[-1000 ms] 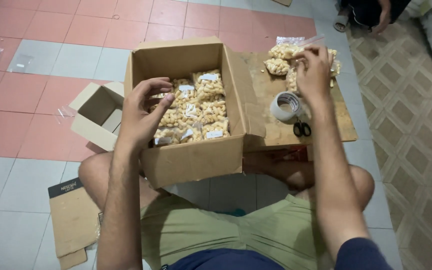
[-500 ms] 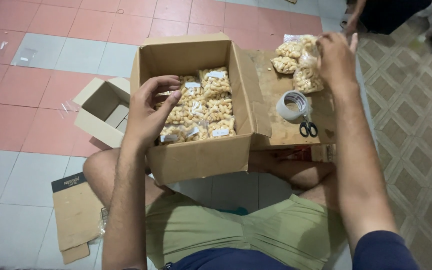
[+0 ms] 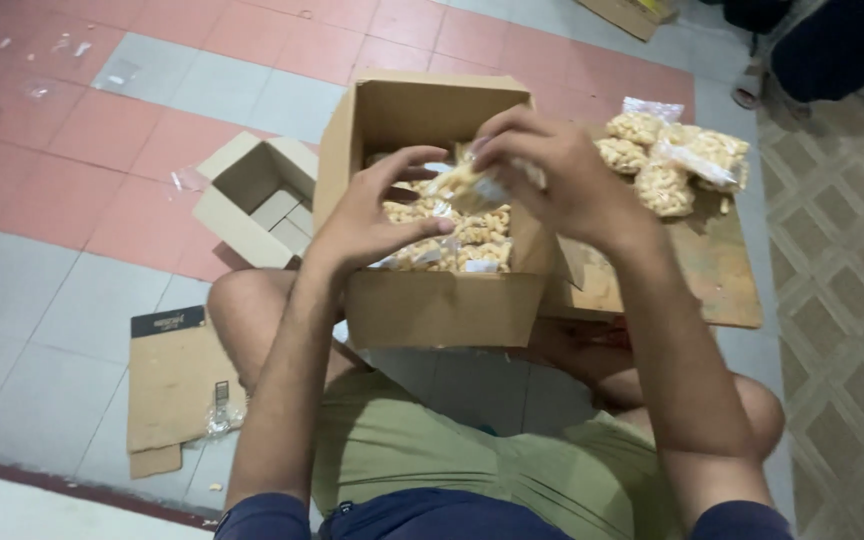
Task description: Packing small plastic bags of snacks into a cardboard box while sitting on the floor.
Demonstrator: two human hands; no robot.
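Observation:
An open brown cardboard box stands on the floor between my knees, filled with clear packets of pale nuts. My right hand hovers over the box, shut on one such packet. My left hand rests inside the box with spread fingers, its thumb and fingertips touching the held packet from the left.
A pile of more nut packets lies on a wooden board to the right of the box. A smaller empty open carton sits to the left. A flattened cardboard piece lies near my left knee. Another person sits at the top right.
My right hand took a packet from the pile on the board and carried it left over the box. My left hand rose slightly to meet it. The view shifted.

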